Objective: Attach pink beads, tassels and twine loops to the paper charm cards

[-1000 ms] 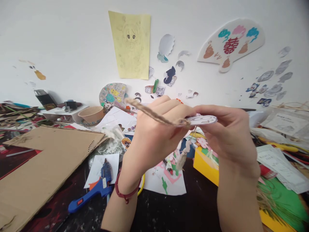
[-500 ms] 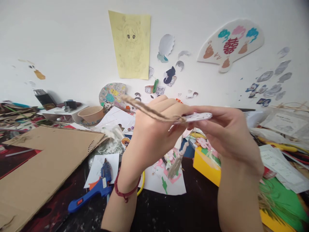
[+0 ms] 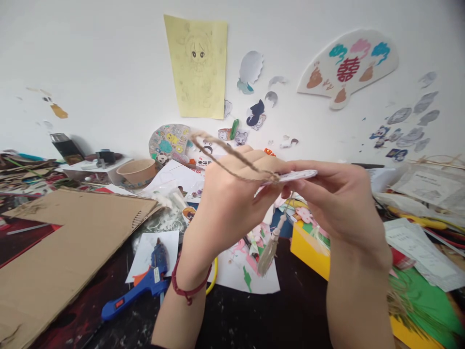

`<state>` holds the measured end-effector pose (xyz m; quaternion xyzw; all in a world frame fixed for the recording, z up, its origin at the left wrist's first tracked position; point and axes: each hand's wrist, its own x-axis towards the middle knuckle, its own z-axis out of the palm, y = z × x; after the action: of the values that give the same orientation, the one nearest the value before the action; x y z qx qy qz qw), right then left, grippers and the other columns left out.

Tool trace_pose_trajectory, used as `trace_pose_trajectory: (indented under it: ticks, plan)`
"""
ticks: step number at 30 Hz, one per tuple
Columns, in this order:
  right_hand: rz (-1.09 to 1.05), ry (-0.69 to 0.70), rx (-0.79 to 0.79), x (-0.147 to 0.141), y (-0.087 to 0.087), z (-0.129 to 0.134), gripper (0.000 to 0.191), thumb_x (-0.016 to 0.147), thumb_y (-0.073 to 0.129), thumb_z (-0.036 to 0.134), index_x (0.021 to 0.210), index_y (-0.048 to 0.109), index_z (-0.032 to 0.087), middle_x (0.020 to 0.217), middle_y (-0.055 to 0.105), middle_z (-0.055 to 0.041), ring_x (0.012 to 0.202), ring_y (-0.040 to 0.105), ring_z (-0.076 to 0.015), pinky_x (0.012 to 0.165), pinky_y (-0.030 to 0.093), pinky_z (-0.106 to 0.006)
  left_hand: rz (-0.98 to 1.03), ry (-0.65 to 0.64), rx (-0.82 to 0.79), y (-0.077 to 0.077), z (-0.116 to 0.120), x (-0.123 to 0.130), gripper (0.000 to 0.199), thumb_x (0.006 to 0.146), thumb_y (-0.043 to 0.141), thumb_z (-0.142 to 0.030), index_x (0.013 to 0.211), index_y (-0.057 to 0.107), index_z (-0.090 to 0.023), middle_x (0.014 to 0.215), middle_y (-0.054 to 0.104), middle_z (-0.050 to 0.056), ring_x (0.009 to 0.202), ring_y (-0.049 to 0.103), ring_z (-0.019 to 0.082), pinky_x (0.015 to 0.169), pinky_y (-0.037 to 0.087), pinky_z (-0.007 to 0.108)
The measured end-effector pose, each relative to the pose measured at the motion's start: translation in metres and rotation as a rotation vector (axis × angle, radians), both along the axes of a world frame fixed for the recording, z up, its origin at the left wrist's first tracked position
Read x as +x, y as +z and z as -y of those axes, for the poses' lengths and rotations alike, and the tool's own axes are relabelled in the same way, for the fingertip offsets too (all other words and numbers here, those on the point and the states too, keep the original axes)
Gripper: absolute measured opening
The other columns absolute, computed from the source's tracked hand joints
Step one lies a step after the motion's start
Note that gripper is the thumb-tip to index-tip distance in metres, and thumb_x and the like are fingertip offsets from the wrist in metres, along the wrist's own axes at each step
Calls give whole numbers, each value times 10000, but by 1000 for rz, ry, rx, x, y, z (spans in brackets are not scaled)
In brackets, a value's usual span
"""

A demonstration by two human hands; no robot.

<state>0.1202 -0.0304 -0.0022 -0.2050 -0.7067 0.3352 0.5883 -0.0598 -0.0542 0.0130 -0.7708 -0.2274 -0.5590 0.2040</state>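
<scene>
Both hands meet in the middle of the view around a thin, flat white pendant (image 3: 301,175), seen almost edge-on. My left hand (image 3: 236,194) is closed at its left end, fingers pointing away from me. My right hand (image 3: 341,194) pinches its right side between thumb and fingers. A loop of brown twine (image 3: 232,154) comes off the pendant and lies over the back of my left hand. Below the hands hangs a beige tassel (image 3: 269,252) on a thin cord. Most of the pendant's face is hidden by the fingers.
A blue glue gun (image 3: 145,286) lies on white paper to the left, beside a large cardboard sheet (image 3: 72,242). At the right stands a yellow box (image 3: 308,252) with craft pieces. Paper scraps (image 3: 250,271) lie below my hands. Behind is a wall with a fan-shaped decoration (image 3: 348,68).
The tassel has swung to the right and hangs a little lower. The twine loop has opened wider above my left hand. Both hands keep their hold on the pendant, nearly in place.
</scene>
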Motion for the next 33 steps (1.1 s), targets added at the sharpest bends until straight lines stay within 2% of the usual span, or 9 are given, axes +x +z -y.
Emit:
trace_pose_trajectory:
  ticks: [7, 12, 21, 33]
  plan:
    - [-28, -66, 43, -2, -1, 0, 208, 842, 774, 143, 984, 841, 280, 717, 739, 0, 660, 655, -144, 604, 560, -288, 10, 16, -5, 0, 2, 1, 154, 899, 659, -56, 888, 702, -204, 804, 766, -18, 737, 684, 124, 682, 531, 283]
    - [-32, -68, 62, -2, -2, 1, 207, 851, 770, 150, 978, 843, 296, 652, 695, 12, 659, 633, -142, 584, 532, -280, -3, -9, 16, 1, 0, 1, 140, 888, 673, -54, 889, 703, -191, 781, 749, -16, 728, 676, 123, 675, 527, 273]
    - [40, -13, 3, 5, 5, 8, 191, 881, 759, 219, 1040, 832, 296, 849, 771, -13, 747, 661, -150, 666, 554, -297, 1, -57, 28, 2, -1, -1, 166, 884, 670, -31, 882, 700, -194, 765, 747, -34, 709, 657, 106, 682, 514, 252]
    - [24, -29, 18, 2, 3, 4, 187, 872, 764, 207, 1018, 837, 297, 826, 769, -8, 740, 669, -153, 665, 551, -298, -13, 10, 13, -2, -2, -1, 146, 874, 673, -61, 913, 726, -191, 767, 734, -13, 685, 637, 129, 634, 479, 297]
